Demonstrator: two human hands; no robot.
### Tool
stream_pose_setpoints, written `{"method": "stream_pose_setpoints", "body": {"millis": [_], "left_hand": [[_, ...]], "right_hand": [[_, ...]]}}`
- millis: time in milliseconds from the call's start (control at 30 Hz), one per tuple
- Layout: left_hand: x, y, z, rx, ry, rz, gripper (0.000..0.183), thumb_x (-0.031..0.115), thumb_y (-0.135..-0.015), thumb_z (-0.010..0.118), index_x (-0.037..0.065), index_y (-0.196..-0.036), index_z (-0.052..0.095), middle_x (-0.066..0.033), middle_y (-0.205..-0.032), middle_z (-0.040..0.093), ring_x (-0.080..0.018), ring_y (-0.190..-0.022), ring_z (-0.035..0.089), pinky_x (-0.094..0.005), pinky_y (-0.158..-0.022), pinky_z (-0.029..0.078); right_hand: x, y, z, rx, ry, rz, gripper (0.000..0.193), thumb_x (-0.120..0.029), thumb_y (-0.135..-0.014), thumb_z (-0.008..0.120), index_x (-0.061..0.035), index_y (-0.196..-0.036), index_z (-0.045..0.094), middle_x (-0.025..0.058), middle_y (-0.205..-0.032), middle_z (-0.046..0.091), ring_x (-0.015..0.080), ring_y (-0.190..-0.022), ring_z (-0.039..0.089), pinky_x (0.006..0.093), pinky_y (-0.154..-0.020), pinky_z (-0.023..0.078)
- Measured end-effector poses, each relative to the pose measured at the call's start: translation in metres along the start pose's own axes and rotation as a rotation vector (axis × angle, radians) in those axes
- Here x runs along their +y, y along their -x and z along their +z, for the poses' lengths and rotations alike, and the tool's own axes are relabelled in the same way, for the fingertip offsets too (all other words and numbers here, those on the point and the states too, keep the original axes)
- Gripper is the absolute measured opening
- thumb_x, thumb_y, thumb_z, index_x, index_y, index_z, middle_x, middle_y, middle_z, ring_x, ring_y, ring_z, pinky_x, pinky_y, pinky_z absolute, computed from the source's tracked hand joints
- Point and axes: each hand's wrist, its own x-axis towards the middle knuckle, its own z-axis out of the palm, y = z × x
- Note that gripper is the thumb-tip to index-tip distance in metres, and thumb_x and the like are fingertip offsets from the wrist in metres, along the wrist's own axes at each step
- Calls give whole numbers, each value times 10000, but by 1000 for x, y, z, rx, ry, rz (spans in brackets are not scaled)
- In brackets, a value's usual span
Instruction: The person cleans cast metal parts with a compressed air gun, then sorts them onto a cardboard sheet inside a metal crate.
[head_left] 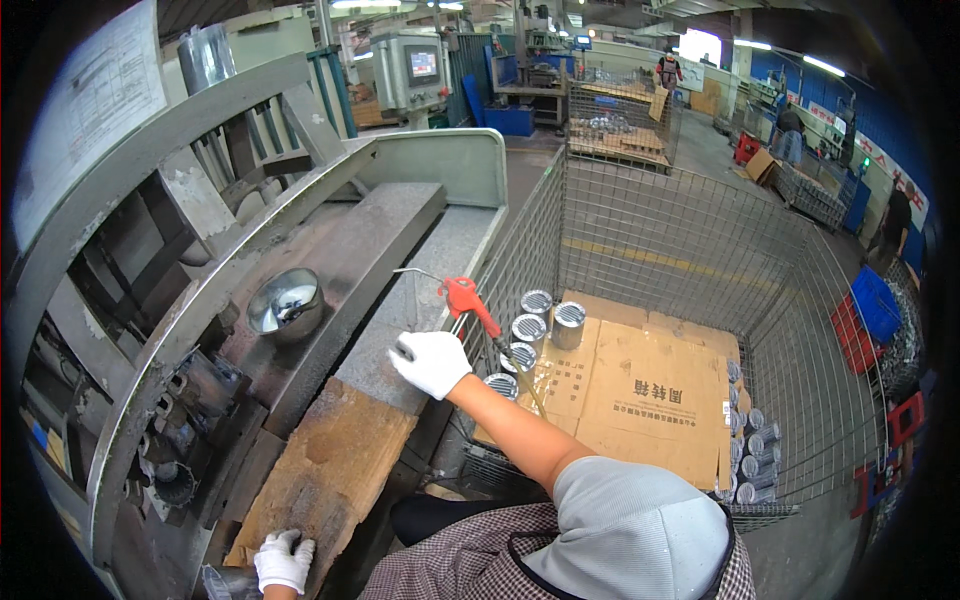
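Note:
My right hand, in a white glove, is over the grey ledge of the machine. Its fingers are apart and nothing shows in them. Just beyond it, a red air blow gun with a thin bent metal nozzle rests upright near the wire cage's edge. At the lower left, my left hand, also gloved in white, lies on a worn brown board. Its thumb and forefinger are apart; the other fingers are partly hidden. Beside it, a shiny metal cylinder is cut off by the picture's rim.
A round metal bowl sits on the machine bed behind a curved metal frame. To the right, a wire cage holds cardboard and several metal cylinders. A control panel and other people are farther off.

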Motion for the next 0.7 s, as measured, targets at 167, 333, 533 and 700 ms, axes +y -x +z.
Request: {"method": "stream_pose_setpoints", "body": {"millis": [167,333,533,700], "left_hand": [[11,-4,-4,217,18,54,336,383,-938,606,108,-1113,689,-172,-1103,656,-352,-1050,614,-424,-934,479],[12,1,-16,445,87,42,324,331,-930,635,65,-1110,667,-192,-1100,648,-370,-1023,615,-432,-909,483],[7,-11,-1,-21,-18,12,477,507,-931,556,138,-1219,643,-180,-1230,613,-353,-1182,562,-438,-1026,426],[-21,1,27,165,-22,-64,375,452,-812,687,145,-1019,747,-149,-1051,680,-347,-1015,644,-440,-910,500]], "right_hand": [[6,2,-2,-35,21,9,329,-387,-900,572,-84,-779,610,155,-693,658,367,-620,648,479,-587,510],[-1,-1,2,-20,7,-5,334,-388,-902,569,-82,-774,605,154,-694,658,367,-618,647,477,-584,510],[9,1,-2,-26,34,6,331,-387,-901,574,-83,-773,605,150,-686,654,363,-616,647,472,-581,509],[-5,4,15,-9,-35,-26,331,-396,-906,560,-93,-794,627,161,-717,661,377,-663,656,498,-625,521]]}}
